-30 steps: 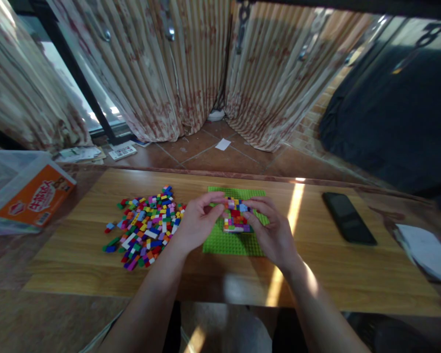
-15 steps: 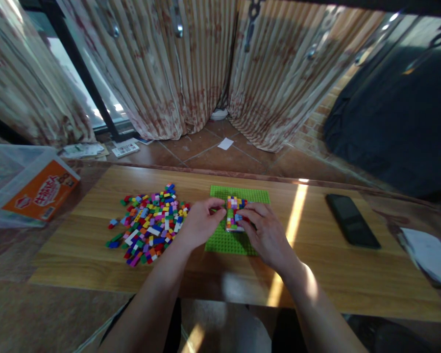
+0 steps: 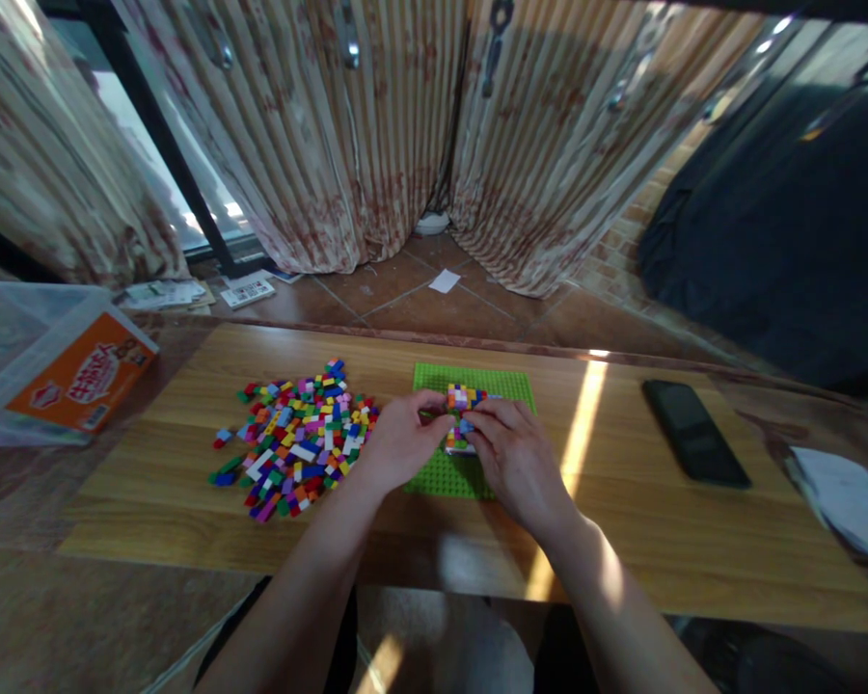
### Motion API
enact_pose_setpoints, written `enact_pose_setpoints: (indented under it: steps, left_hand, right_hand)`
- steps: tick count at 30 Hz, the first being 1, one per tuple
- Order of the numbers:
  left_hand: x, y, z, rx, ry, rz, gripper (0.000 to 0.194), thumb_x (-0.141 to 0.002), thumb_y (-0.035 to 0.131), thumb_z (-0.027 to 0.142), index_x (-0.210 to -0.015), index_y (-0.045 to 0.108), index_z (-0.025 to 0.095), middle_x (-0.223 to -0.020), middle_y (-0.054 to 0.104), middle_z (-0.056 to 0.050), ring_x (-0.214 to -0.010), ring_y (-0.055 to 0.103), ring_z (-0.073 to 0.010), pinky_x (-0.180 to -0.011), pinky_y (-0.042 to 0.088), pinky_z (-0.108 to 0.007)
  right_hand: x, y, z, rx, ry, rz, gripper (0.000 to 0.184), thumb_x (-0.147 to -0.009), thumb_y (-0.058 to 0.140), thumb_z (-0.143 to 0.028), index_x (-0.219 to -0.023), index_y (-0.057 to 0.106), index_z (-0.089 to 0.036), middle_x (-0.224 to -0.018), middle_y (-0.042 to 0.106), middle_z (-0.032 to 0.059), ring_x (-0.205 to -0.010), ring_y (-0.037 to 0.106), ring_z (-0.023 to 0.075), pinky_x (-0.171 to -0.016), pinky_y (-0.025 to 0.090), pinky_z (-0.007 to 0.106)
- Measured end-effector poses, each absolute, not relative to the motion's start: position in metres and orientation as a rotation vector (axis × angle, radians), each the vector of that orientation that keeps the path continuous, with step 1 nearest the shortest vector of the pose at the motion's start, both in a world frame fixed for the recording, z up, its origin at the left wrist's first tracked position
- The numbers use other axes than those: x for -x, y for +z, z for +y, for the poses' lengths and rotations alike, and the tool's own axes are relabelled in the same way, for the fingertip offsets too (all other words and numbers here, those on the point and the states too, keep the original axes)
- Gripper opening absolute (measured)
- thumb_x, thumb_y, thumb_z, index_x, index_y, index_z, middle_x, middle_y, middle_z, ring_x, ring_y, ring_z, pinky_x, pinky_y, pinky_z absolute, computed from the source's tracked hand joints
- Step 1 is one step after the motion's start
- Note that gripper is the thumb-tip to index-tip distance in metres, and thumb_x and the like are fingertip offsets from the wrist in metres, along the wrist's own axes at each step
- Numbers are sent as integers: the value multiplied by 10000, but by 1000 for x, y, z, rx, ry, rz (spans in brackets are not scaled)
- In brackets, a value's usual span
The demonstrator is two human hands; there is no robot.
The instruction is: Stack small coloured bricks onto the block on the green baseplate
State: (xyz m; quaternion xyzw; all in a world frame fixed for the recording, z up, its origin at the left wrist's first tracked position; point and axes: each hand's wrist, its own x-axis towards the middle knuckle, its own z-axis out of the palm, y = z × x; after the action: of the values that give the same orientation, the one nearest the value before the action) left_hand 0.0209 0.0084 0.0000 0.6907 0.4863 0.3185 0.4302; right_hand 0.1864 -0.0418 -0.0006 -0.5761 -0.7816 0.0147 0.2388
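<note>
A small block of many-coloured toy bricks stands on a green studded baseplate, partly covered by my fingers. My left hand is at its left side, thumb and bent fingertips against the bricks. From the right, my right hand reaches in with its fingers closed at a light blue brick on the build. The exact contact under the fingertips is hard to see. Left of the baseplate lies a loose pile of small coloured bricks, close to my left wrist.
The wooden table carries a black phone at the right. A clear plastic box with an orange label stands beyond the left end. White papers lie off the right end. Curtains hang behind.
My left hand has moved slightly right, its thumb now over the build's left part. My right hand has shifted a little left and stays at the light blue brick.
</note>
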Motion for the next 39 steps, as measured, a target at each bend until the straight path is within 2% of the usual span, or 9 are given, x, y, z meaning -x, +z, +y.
enact_pose_setpoints:
  steps: [4, 7, 15, 23, 39]
  left_hand:
    - [-26, 2, 4, -1731, 758, 1290, 320, -804, 636, 327, -1069, 693, 156, -968, 746, -72, -853, 685, -197, -785, 527, -319]
    - [-29, 4, 3, -1745, 740, 1338, 346, -793, 646, 357, -1074, 693, 161, -978, 746, -75, -863, 685, -209, -785, 525, -329]
    - [-30, 2, 6, -1685, 741, 1307, 314, -775, 626, 217, -1074, 683, 141, -998, 748, -89, -902, 694, -208, -829, 532, -327]
    - [-31, 5, 4, -1700, 732, 1338, 318, -773, 615, 213, -1076, 682, 144, -982, 752, -89, -898, 696, -218, -800, 543, -325]
    - [-29, 6, 4, -1768, 704, 1344, 317, -821, 559, 196, -1106, 675, 121, -1019, 743, -107, -911, 687, -214, -860, 524, -343]
  right_hand:
    - [-185, -1, -43, 1556, 34, -2132, 234, -940, 499, -209, -1049, 699, -157, -1104, 658, 119, -1001, 551, 275, -855, 498, 443]
    - [-184, -1, -43, 1536, 46, -2123, 220, -928, 507, -183, -1029, 699, -149, -1086, 659, 126, -996, 553, 278, -858, 502, 448]
    - [-187, -2, -41, 1478, 145, -2027, 175, -897, 554, -162, -998, 697, -166, -1077, 660, 112, -1022, 559, 267, -922, 490, 453]
    - [-187, -3, -40, 1447, 236, -1979, 211, -916, 525, -205, -1023, 706, -209, -1085, 662, 99, -1031, 576, 256, -935, 483, 469]
    - [-184, 0, -39, 1458, 105, -2122, 220, -927, 477, -167, -960, 694, -176, -1039, 641, 117, -991, 546, 265, -899, 474, 441]
